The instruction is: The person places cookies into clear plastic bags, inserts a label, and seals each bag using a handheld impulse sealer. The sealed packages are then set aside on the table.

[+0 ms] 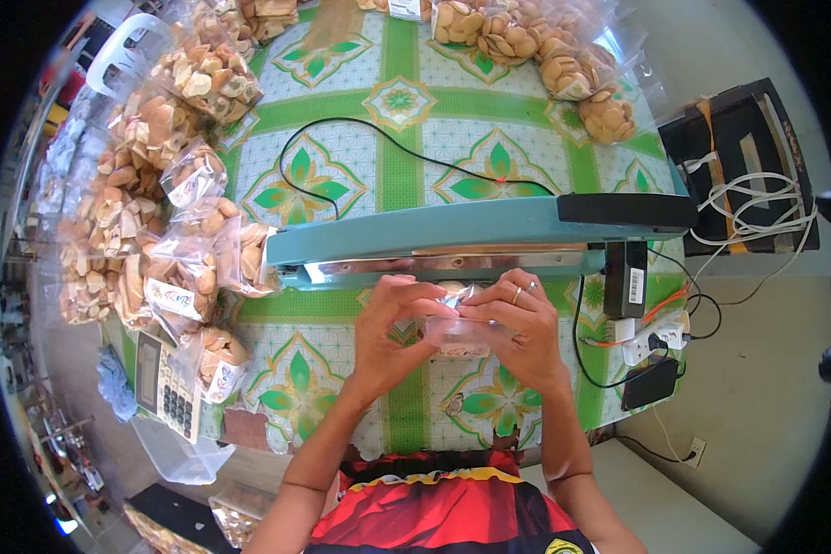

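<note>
My left hand [398, 332] and my right hand [523, 325] pinch a small transparent plastic bag [460, 336] between their fingertips. Printing shows on the bag's near part, and something pale brown lies at its far end, partly covered by my fingers. Two rings circle a finger of my right hand. Just beyond both hands lies a long teal impulse sealer [415, 228] with a black handle end. Its upper arm is raised slightly over a shiny metal strip [443, 263].
Bags of biscuits or dried bread [187, 270] crowd the left side; more biscuit bags [526, 41] line the far right. A calculator [166, 384] sits at the left edge. Right of the sealer are a black adapter [627, 284], a power strip [654, 339] and loose cables [755, 208].
</note>
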A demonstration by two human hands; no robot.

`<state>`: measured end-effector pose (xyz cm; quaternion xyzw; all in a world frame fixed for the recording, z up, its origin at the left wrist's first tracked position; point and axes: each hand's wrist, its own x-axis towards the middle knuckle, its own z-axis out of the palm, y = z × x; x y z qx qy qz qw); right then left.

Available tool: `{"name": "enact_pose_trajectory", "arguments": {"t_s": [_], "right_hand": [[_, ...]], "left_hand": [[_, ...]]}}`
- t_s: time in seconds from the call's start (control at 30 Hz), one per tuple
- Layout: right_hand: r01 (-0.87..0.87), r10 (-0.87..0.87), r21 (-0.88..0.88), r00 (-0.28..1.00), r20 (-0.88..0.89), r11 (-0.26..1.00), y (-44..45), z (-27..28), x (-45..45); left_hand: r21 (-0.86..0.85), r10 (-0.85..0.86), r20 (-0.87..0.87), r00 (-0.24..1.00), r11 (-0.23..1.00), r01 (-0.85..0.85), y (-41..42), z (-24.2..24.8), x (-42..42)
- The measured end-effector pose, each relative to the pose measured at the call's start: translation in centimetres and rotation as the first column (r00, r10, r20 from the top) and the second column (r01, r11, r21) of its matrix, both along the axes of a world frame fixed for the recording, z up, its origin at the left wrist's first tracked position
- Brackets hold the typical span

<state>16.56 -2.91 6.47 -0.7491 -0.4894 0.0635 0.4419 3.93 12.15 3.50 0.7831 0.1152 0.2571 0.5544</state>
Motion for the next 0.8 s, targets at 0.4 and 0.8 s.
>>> {"name": "enact_pose_trajectory", "arguments": {"t_s": [0.4,0.8], "right_hand": [[-0.046,0.048,-0.024,0.994,0.099,0.999,-0.6,2.0,-1.0],[-0.094,-0.025,-0.17,0.805,-0.593,0.981,1.0,1.9,5.7]], "left_hand": [[-0.338,-0.176,0.074,0.982,0.922,0.191,0.5,-1.1,-1.3],[-0.999,-0.405,0.008,0.914,-0.039,-0.009,-5.3,-2.1,0.6]]}}
